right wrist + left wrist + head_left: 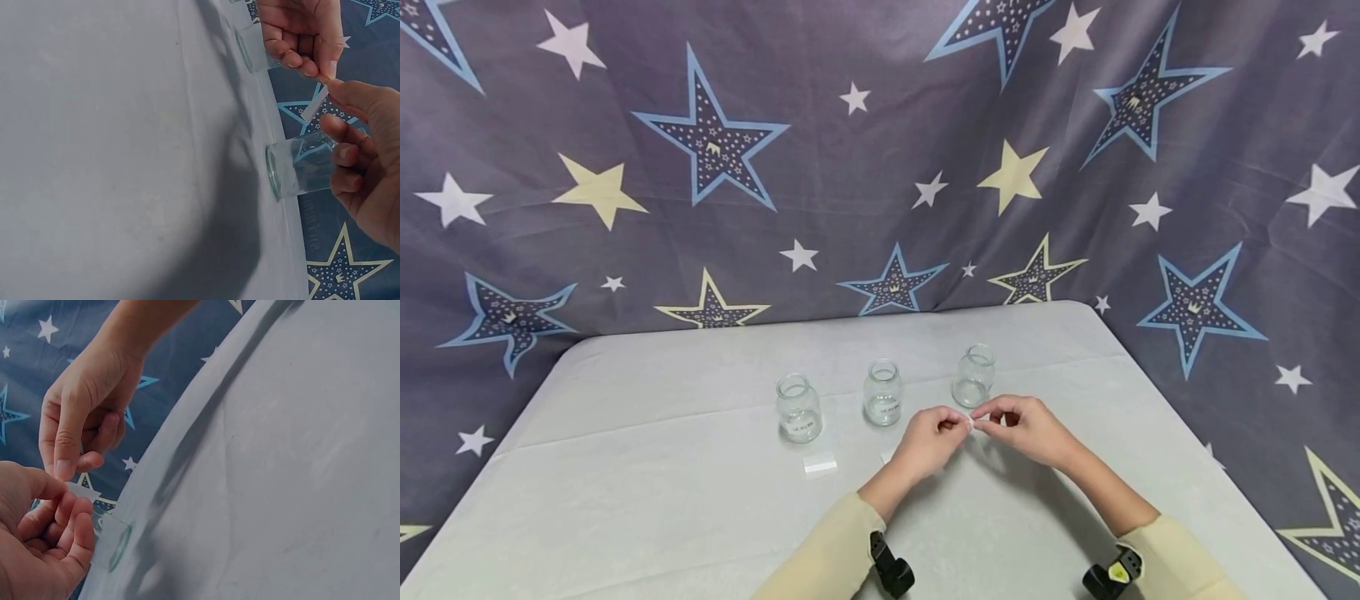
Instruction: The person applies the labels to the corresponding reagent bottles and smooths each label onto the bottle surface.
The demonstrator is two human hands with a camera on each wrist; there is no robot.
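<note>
A small white slip (972, 422), apparently a label, is held in the air between both hands, in front of the right-hand glass jar (973, 388). My left hand (929, 439) pinches one end of it between thumb and index finger. From the other side my right hand (1030, 429) pinches it too, its thumb and index fingertip meeting the left ones. In the right wrist view the slip (315, 105) hangs below the touching fingertips. Part of it is hidden by fingers. The middle jar (882, 398) and left jar (798, 414) bear small printed labels.
All three jars stand upright, lidless, in a row on a pale cloth-covered table (647, 467). A whitish strip (820, 464) lies before the left jar. Another strip (887, 457) is partly hidden by my left hand. A star-patterned curtain (820, 183) hangs behind.
</note>
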